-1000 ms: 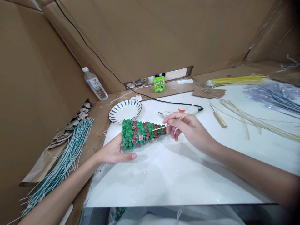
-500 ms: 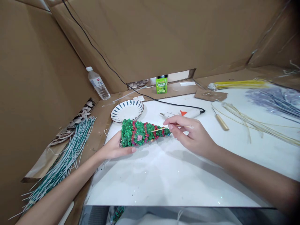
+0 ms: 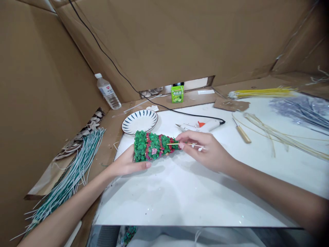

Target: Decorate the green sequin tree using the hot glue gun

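A small green beaded Christmas tree (image 3: 154,145) with red bands and a pink spot lies on its side above the white table. Its wide base rests in my left hand (image 3: 130,163), thumb along the near side and the other fingers hidden behind. My right hand (image 3: 203,149) is at the narrow tip, pinching a thin yellowish stick (image 3: 173,144) whose point reaches over the upper part of the tree. The tip of the tree is partly hidden by my right fingers. Just beyond the tree stands a white plate (image 3: 140,121) with blue strokes.
A white glue gun (image 3: 212,125) with a black cord lies behind my right hand. An awl (image 3: 243,133) and pale yellow strands (image 3: 272,132) are to the right. Green-and-white strands (image 3: 69,178) lie at left, near a water bottle (image 3: 109,92). A green drink carton (image 3: 177,94) stands at the back.
My right hand has come slightly down and left, closer to the tree, and its fingers now cover the tip. The stick lies flatter across the tree. My left hand has barely moved.
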Tool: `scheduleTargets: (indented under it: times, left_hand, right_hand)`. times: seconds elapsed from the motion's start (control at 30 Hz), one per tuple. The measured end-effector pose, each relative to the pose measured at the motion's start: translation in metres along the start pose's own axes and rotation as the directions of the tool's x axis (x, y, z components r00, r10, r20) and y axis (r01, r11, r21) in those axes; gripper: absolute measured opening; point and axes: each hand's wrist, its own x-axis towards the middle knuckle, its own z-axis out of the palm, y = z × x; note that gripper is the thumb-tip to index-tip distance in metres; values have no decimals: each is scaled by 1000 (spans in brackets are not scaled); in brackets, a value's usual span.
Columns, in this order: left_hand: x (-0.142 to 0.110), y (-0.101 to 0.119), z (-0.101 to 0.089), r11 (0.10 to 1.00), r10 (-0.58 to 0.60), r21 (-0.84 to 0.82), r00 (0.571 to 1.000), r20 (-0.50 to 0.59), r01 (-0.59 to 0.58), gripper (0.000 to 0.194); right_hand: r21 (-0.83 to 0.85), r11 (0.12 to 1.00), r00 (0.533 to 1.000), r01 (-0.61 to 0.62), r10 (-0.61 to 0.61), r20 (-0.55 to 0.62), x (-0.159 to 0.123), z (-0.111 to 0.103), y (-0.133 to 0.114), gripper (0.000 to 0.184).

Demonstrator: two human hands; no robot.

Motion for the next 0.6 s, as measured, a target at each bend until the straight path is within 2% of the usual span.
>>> scheduleTargets:
  times: [0.1,0.27,0.43,0.6]
  left_hand:
    - [0,-2,0,998,-14,-62,999,-33,12,59]
    - [1,3,1,992,-55,-120,996,-77,45,61]
    - [2,7,3,982,-151,-129,980,-126,135,55]
    - [2,9,4,985,-121,-136,986,-117,105,54]
  right_hand:
    - [68,997,998,-20,24,-58,-4,-6,-4,16]
    - [96,993,984,68,-51,-173,-9,-14,-11,8]
    - [71,990,980,120,-107,-167,-9,-13,-10,10]
    - [134,986,988,99,-82,-128,-8,-12,-9,7]
